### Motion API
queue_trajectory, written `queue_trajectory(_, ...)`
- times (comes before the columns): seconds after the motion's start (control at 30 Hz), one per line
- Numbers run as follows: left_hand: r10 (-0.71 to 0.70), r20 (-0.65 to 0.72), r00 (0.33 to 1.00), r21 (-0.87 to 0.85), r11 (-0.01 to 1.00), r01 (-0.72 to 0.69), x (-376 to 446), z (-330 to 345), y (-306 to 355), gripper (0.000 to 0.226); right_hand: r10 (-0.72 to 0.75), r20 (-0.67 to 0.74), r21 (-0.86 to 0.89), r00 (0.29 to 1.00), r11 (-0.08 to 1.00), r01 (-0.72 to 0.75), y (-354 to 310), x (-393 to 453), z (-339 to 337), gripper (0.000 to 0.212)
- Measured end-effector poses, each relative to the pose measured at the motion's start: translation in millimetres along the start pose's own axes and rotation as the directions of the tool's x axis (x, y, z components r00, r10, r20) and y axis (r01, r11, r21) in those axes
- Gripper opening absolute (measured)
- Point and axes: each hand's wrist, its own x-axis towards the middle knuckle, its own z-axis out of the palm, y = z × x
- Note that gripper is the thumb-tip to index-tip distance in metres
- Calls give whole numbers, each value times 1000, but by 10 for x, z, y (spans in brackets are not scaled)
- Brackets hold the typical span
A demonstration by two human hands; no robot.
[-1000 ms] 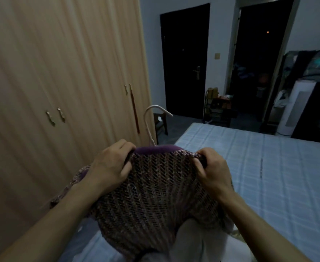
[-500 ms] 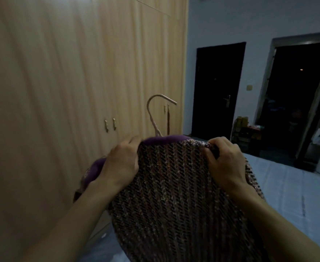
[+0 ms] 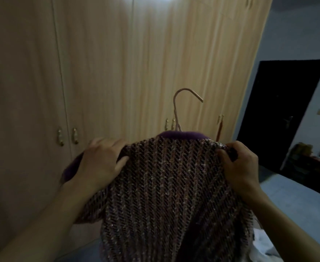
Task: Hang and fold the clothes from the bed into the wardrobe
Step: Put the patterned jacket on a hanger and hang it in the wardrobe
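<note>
Left hand (image 3: 100,163) lay on the sweater's (image 3: 170,195) left shoulder, fingers loose and blurred, thumb against the knit; real grip couldn't be told. Right hand (image 3: 238,165) was curled tight round the right shoulder. Sweater sat on a hanger (image 3: 182,106), hook up, held in front of the wardrobe (image 3: 117,63). Progress judgement: garment hangered, not hung; visible doors were shut, so opening and hanging remained. White cloth (image 3: 265,246) lower right was cut off, type unclear. Bed (image 3: 295,193) barely showed.
</note>
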Motion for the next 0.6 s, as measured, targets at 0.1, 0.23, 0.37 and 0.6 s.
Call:
queue_trajectory(0.1,-64,22,998,-172,983,66,-136,-91,-190,25,5,16,47,1000,999,-6,-183,1,224,8)
queue_trajectory(0.23,-100,-24,995,-266,960,90,-262,-177,-358,26,-40,41,119,998,992,35,-424,68,460,8)
queue_trajectory(0.37,-127,-57,990,-231,967,110,-306,-194,-528,29,-100,55,177,993,980,89,-622,121,701,7)
queue_trajectory(0.6,-163,-165,973,-201,971,129,-163,-104,-665,15,-163,47,261,986,954,145,-595,325,1311,7)
